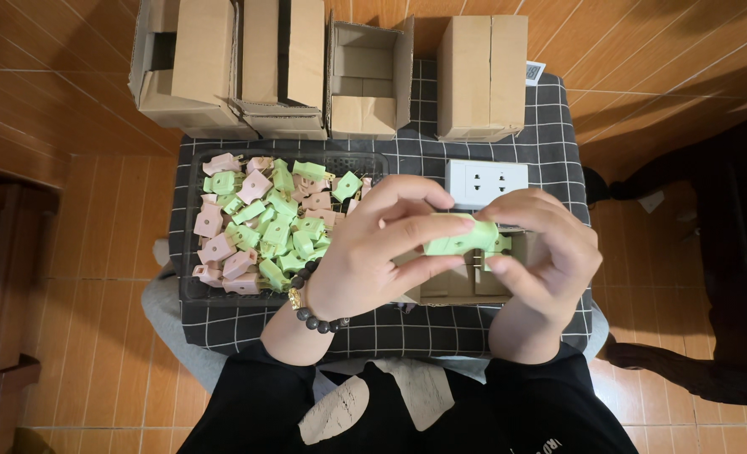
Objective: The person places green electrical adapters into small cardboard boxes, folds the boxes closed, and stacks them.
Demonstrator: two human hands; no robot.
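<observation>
In the middle of the frame, the left hand (365,252) and the right hand (542,252) both pinch one green plug piece (462,236) over a small open box (466,282), so holding it level seems best.

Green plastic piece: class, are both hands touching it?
Touching. The head view shows left hand and right hand fingers wrapped on the green plastic piece.
</observation>
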